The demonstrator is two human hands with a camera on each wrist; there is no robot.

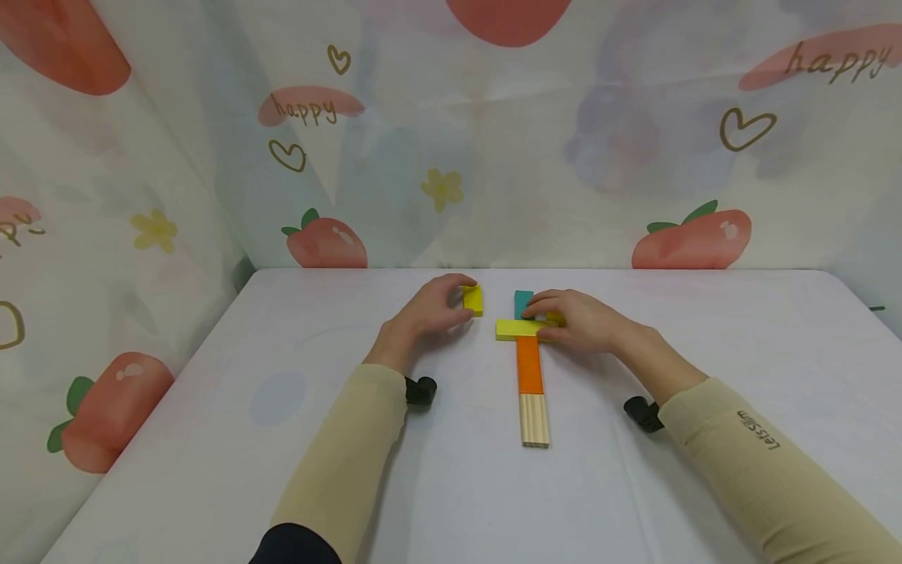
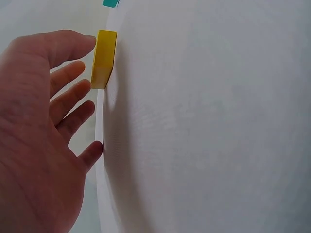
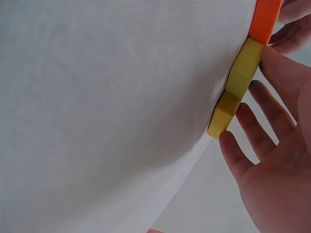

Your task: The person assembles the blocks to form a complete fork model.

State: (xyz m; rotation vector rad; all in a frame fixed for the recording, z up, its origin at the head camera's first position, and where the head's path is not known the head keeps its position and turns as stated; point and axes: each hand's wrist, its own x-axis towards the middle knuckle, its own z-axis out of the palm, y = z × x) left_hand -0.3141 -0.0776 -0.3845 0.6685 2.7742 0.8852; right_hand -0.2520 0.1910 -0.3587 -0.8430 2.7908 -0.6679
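My left hand is at the far part of the table, its thumb and index finger at the two ends of a yellow block. In the left wrist view the thumb tip meets that block while the other fingers spread below. To the right, my right hand pinches a light yellow block lying crosswise, thumb on its near side. A darker yellow block sits behind it, partly hidden by the fingers. A teal block stands beyond the crosswise block, by the index finger.
An orange block runs from the light yellow block toward me, and a pale wooden block continues the line. All lie on the white-covered table. A patterned cloth hangs behind the table's far edge.
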